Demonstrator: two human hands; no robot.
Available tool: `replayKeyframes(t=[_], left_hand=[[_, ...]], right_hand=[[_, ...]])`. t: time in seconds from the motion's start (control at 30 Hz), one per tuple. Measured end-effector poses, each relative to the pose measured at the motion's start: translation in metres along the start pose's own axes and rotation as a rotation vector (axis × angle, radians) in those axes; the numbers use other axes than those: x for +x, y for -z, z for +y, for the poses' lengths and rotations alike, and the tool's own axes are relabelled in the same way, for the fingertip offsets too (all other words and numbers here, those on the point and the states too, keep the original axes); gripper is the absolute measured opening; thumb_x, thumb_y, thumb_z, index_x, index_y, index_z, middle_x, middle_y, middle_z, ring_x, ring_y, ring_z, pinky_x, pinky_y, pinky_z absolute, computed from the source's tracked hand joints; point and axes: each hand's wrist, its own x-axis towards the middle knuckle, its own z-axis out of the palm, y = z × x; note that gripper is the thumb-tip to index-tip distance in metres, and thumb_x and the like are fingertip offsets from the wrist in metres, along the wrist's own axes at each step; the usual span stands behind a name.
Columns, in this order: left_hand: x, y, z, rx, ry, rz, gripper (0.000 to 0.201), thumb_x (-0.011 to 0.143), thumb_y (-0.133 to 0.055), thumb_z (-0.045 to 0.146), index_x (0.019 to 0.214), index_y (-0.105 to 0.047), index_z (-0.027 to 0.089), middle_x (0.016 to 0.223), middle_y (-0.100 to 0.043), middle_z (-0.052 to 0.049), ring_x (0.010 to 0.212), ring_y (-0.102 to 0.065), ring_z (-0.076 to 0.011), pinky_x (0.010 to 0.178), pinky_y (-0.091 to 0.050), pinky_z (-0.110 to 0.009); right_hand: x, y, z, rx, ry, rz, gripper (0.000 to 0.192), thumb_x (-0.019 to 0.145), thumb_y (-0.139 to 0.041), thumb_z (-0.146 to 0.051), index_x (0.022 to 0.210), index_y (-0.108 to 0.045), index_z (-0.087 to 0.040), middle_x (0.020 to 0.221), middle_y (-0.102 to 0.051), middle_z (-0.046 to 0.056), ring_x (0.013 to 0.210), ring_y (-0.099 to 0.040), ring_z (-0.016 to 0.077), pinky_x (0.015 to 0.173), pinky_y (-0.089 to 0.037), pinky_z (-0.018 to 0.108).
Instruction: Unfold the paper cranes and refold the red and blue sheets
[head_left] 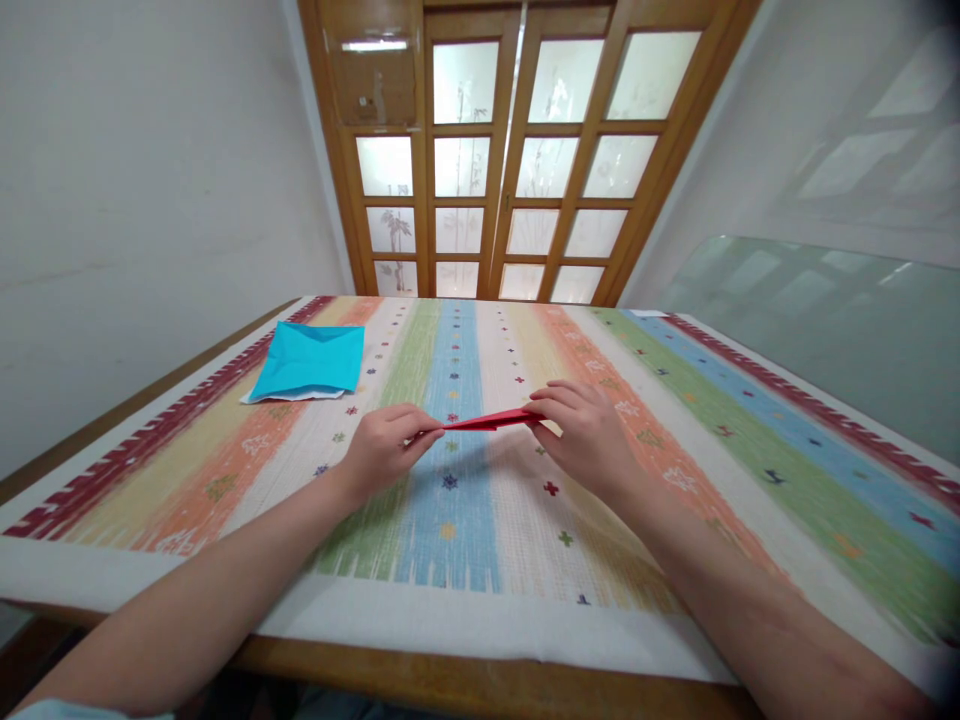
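A folded red paper (491, 420) spans the gap between the two hands, held a little above the striped tablecloth (675, 400) and seen almost edge-on, so its shape is a thin flat sliver. The left hand (382, 450) pinches its pointed left end between thumb and fingertips, fingers closed tight on the tip. The right hand (589, 430) closes over the wider right end — thumb below, fingers curled over the top — so that end is partly hidden by the fingers. The paper tilts slightly, its right end a touch higher than its left, and throws a soft shadow on the blue stripe beneath.

Both forearms reach in from the near edge of the table (450, 680), where the wooden rim shows under the cloth's white hem. A folded blue paper (309, 362) lies flat at the far left of the cloth, well apart from the hands and near the dark red patterned border. The cloth around the hands is bare on every side, widest to the right. Beyond the far edge stands a wooden door (517, 150) with frosted panes.
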Motion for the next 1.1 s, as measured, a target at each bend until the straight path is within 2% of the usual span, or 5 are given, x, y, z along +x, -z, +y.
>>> replayKeyframes(t=[0.3, 0.43, 0.63, 0.77, 1.1], left_hand=[[-0.009, 0.005, 0.034, 0.054, 0.108, -0.279, 0.023, 0.096, -0.059, 0.038, 0.102, -0.078, 0.027, 0.103, -0.076, -0.012, 0.09, -0.068, -0.0248, 0.085, -0.05, -0.039], [-0.009, 0.008, 0.046, -0.01, -0.066, -0.453, 0.036, 0.091, -0.063, 0.049, 0.116, -0.075, 0.027, 0.106, -0.075, -0.013, 0.091, -0.068, -0.0283, 0.085, -0.052, -0.042], [-0.002, 0.004, 0.033, 0.101, -0.213, -0.233, 0.04, 0.094, -0.052, 0.025, 0.133, -0.062, 0.019, 0.122, -0.068, -0.014, 0.114, -0.062, -0.0287, 0.101, -0.047, -0.046], [0.004, 0.0, 0.022, 0.157, -0.227, -0.434, 0.051, 0.091, -0.061, 0.03, 0.141, -0.052, 0.018, 0.144, -0.056, -0.017, 0.136, -0.048, -0.0328, 0.116, -0.033, -0.054], [0.0, -0.011, 0.02, 0.135, -0.123, -0.683, 0.029, 0.09, -0.065, 0.034, 0.114, -0.062, 0.019, 0.104, -0.07, -0.011, 0.095, -0.065, -0.0273, 0.084, -0.048, -0.038]], right_hand=[[-0.007, -0.002, -0.049, -0.165, 0.159, -0.065, 0.021, 0.1, -0.055, -0.032, 0.1, -0.076, -0.03, 0.085, -0.068, 0.007, 0.086, -0.049, 0.0251, 0.087, -0.03, 0.042], [-0.009, -0.004, -0.043, -0.089, 0.165, -0.082, 0.024, 0.101, -0.053, -0.03, 0.103, -0.077, -0.03, 0.078, -0.071, 0.005, 0.083, -0.052, 0.0241, 0.086, -0.031, 0.042], [-0.012, -0.019, -0.022, 0.301, 0.151, -0.178, 0.022, 0.097, -0.059, -0.029, 0.113, -0.075, -0.027, 0.105, -0.078, 0.005, 0.102, -0.062, 0.0254, 0.098, -0.037, 0.043], [-0.017, -0.034, -0.014, 0.515, 0.223, -0.348, 0.036, 0.089, -0.065, -0.033, 0.124, -0.071, -0.027, 0.123, -0.074, 0.005, 0.122, -0.06, 0.0272, 0.106, -0.037, 0.045], [-0.006, -0.025, -0.017, 0.479, 0.211, -0.542, 0.036, 0.09, -0.061, -0.016, 0.123, -0.073, -0.027, 0.122, -0.074, 0.008, 0.111, -0.067, 0.023, 0.102, -0.045, 0.042]])
